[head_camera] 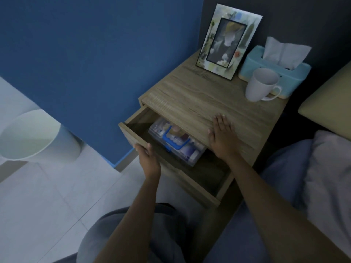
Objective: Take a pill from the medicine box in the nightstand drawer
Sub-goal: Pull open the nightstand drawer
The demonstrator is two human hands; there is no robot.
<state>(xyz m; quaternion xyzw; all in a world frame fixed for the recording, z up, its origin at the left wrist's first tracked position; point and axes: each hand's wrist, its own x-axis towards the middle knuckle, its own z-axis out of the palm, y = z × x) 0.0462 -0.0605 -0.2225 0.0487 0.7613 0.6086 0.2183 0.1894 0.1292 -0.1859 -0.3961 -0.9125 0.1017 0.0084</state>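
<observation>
The medicine box (177, 142), clear plastic with a blue handle and blue latch, lay inside the open top drawer (133, 133) of the wooden nightstand (199, 99). Its far part was hidden under the nightstand's top; the near part showed small bottles and packets through the lid (their labels were too blurred to read). The box's lid appeared closed.

The left hand (149, 158) gripped the upper edge of the drawer front, fingers curled over it and thumb on the inner side. The right hand (221, 134) lay flat on the nightstand's top near its front edge, fingers straight and slightly spread, holding nothing. Neither hand touched the box.

On the top, toward the back, stood a picture frame (228, 40), upright and leaning slightly back. Beside it sat a light blue tissue box (266, 65) with a tissue sticking up, and a white mug (261, 87) stood just in front of that. A pale round bin (38, 135) stood on the tiled floor by the blue wall, well apart from the nightstand.
</observation>
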